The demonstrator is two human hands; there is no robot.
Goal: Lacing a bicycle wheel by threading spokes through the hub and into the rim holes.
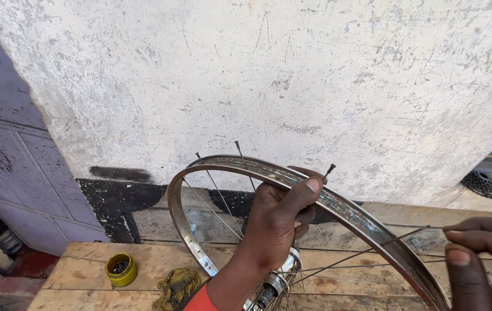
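Note:
A metal bicycle wheel rim [367, 224] stands tilted in front of me, with thin spokes [214, 198] running to a silver hub [277, 282] at the bottom. My left hand [280, 216] grips the top of the rim, thumb pressed on its upper edge beside a spoke end that sticks up. My right hand [479, 253] is at the right edge, its fingertips pinched on the outer end of a loose spoke [384, 242] that crosses the rim.
A wooden bench top [84, 270] lies below, carrying a small yellow tin [121, 269] and a dirty rag [176, 285]. A rough whitewashed wall [257, 75] fills the background. A dark cog cassette [481, 184] sits on a ledge at the right.

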